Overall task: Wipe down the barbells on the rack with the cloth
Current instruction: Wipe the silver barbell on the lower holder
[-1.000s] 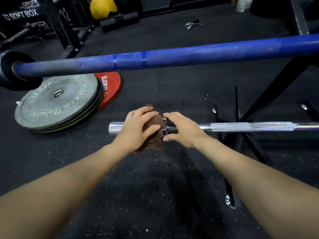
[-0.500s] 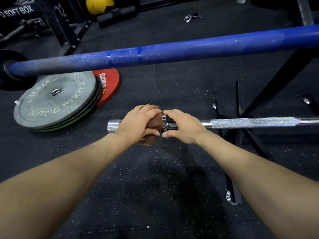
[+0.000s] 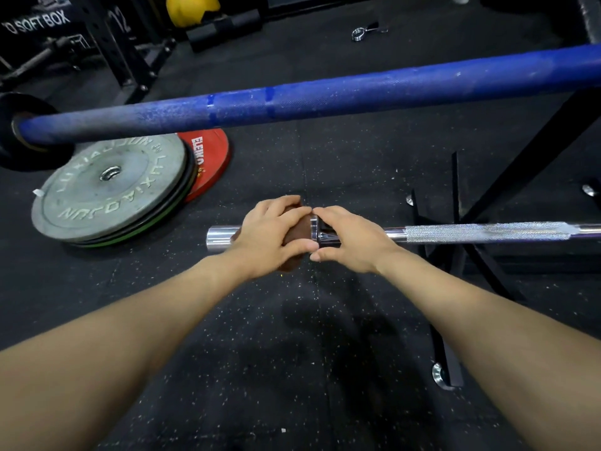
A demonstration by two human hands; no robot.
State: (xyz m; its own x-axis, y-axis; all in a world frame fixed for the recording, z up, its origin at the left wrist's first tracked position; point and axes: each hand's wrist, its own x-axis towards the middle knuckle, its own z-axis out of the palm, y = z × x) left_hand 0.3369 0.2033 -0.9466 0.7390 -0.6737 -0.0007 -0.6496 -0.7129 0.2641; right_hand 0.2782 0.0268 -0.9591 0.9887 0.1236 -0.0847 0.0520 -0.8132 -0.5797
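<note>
Left hand is wrapped over the brown cloth, fingers curled across the top and thumb tucked underneath, a tight grip that clamps the cloth around the sleeve of the chrome barbell. Right hand sits just beside it, thumb tips nearly touching, its grip curled round the bar on the inner side of the shiny collar. A corner of cloth hangs below the left hand's thumb. Out past the left hand, a short stub of bare sleeve runs to the bar's end, and beyond that end it's open rubber floor. Off the right hand, smooth shaft gives way to a long knurled stretch heading to the frame's edge, crossing the black rack legs. Beyond both hands, higher up, the blue barbell spans the whole view, well apart from the knuckles. Farther beyond the left hand, a grey bumper plate lies stacked on the floor with a red plate peeking out behind it.
</note>
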